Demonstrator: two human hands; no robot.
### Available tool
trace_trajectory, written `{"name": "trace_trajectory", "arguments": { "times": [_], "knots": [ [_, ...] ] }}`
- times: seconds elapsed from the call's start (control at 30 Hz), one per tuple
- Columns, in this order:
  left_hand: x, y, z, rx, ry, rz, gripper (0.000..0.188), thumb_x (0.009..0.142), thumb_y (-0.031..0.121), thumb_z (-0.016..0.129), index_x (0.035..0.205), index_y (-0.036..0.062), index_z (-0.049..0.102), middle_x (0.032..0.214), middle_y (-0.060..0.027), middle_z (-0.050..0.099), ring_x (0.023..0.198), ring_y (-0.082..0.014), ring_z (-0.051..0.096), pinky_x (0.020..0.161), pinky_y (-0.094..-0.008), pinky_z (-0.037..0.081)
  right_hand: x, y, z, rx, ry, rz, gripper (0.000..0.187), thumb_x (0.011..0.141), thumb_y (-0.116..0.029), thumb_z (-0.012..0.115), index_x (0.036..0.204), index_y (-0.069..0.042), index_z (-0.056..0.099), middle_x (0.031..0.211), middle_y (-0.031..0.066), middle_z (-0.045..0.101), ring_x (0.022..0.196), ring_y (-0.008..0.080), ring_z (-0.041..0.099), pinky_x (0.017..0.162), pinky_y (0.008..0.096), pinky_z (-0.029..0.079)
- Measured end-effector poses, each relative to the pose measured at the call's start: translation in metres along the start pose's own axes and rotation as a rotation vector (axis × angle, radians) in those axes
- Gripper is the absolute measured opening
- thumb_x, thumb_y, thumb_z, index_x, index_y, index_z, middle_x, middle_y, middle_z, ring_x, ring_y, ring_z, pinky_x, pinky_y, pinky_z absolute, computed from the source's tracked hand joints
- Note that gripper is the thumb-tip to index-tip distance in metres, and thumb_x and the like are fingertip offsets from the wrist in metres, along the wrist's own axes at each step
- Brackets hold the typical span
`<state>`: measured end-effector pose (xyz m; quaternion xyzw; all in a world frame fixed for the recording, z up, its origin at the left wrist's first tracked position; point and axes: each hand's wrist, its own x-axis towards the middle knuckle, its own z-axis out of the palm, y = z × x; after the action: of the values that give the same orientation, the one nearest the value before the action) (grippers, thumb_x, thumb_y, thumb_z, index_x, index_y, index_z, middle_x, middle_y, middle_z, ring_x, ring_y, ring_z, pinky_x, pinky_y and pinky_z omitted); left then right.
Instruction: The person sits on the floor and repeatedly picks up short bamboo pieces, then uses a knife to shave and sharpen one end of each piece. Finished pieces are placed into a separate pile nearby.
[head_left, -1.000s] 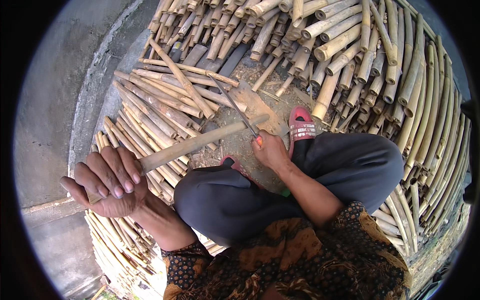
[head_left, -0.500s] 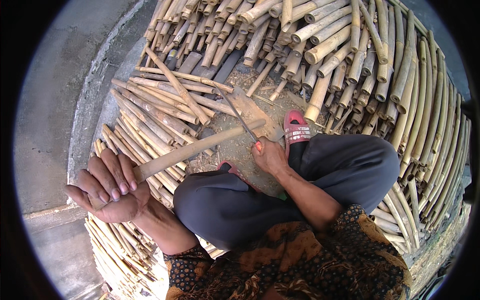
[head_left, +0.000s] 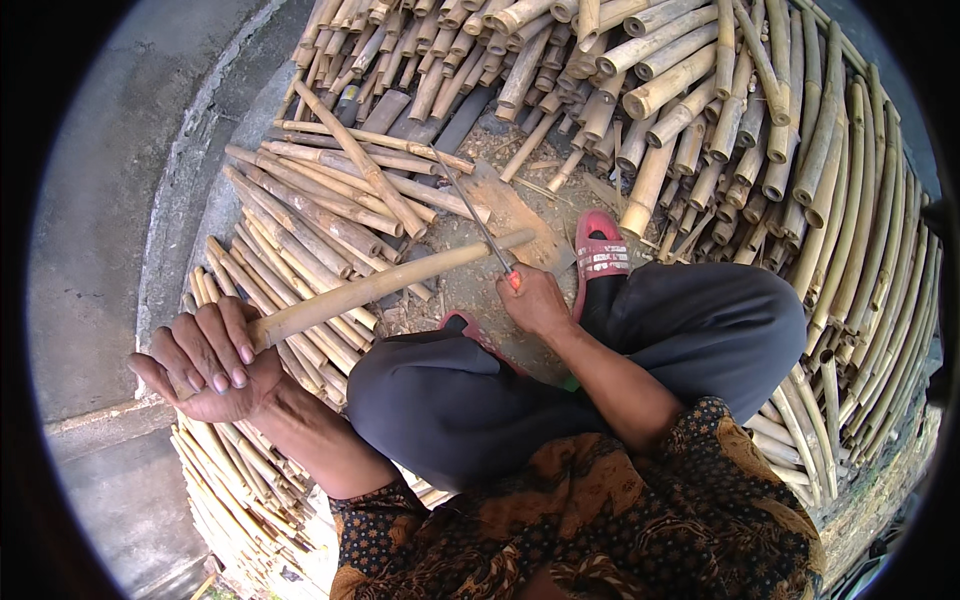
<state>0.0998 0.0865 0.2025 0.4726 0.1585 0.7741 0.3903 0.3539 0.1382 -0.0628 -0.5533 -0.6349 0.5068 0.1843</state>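
My left hand (head_left: 215, 350), at the left, curls its fingers over one end of a bamboo pole (head_left: 380, 285). The pole slants up to the right, its far end near the middle, above the ground. In my right hand (head_left: 537, 304) is the orange handle of a long, narrow bladed tool (head_left: 478, 225), seen nearly edge-on. Its blade crosses the pole near the far end and appears to touch it. Whether the edge has teeth cannot be made out. Beyond the crossing, a flat brown board (head_left: 520, 212) lies on the ground.
Cut bamboo poles (head_left: 330, 225) lie piled at my left. A tall stack of bamboo (head_left: 680, 90) rises ahead and curves round my right. My bent knees (head_left: 430, 410) and pink sandals (head_left: 603, 255) are close below the tool. Grey concrete (head_left: 110, 250) borders the left side.
The pole has turned a little in my left hand. The blade still crosses it near the far end. My right hand has shifted slightly, and the whole view has moved a little.
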Motion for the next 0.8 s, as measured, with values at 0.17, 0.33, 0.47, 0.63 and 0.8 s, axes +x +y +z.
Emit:
{"name": "trace_trajectory", "arguments": {
  "times": [0.17,0.33,0.47,0.63,0.8],
  "knots": [
    [-0.003,0.002,-0.008,0.017,0.064,0.017,0.070,0.110,0.050,0.020,0.055,0.0170,0.047,0.042,0.0002,0.046,0.031,-0.0107,0.042,0.038,-0.0243,0.041,0.003,0.002,0.003,0.010,0.019,0.006,0.032,0.092,-0.029,0.060,0.094,0.002,0.067,0.086,0.0314,0.067,0.089,0.0494,0.066,0.080,0.0536,0.052],
    [0.004,0.004,-0.017,-0.070,-0.194,-0.059,0.075,0.110,0.049,0.020,0.053,0.0154,0.055,0.045,-0.0026,0.056,0.033,-0.0114,0.053,0.038,-0.0267,0.050,0.002,-0.001,-0.001,-0.050,0.063,0.060,0.031,0.091,-0.029,0.061,0.096,0.002,0.066,0.090,0.0317,0.067,0.091,0.0484,0.066,0.081,0.0542,0.051],
    [0.013,0.001,-0.031,-0.179,-0.328,-0.094,0.077,0.109,0.051,0.020,0.057,0.0122,0.063,0.046,-0.0044,0.058,0.034,-0.0119,0.054,0.039,-0.0264,0.052,0.001,0.003,0.000,-0.078,-0.055,0.056,0.032,0.092,-0.029,0.060,0.098,0.001,0.067,0.093,0.0301,0.069,0.093,0.0483,0.067,0.082,0.0527,0.052],
    [0.012,-0.011,-0.042,-0.026,-0.041,0.076,0.076,0.093,0.080,0.039,0.075,0.0104,0.062,0.061,-0.0033,0.060,0.046,-0.0122,0.056,0.049,-0.0293,0.052,0.010,0.038,0.007,-0.147,0.048,0.063,0.036,0.092,-0.032,0.059,0.101,0.001,0.069,0.094,0.0305,0.069,0.097,0.0479,0.067,0.086,0.0509,0.053],
    [-0.012,-0.089,-0.072,0.522,0.269,-0.076,0.087,0.090,0.068,0.063,0.138,-0.0007,0.041,0.129,-0.0227,0.055,0.121,-0.0380,0.060,0.108,-0.0522,0.048,0.018,0.074,0.017,-0.352,0.033,0.250,0.041,0.091,-0.032,0.060,0.111,0.003,0.067,0.103,0.0294,0.070,0.100,0.0467,0.068,0.093,0.0504,0.053]
  ]
}}
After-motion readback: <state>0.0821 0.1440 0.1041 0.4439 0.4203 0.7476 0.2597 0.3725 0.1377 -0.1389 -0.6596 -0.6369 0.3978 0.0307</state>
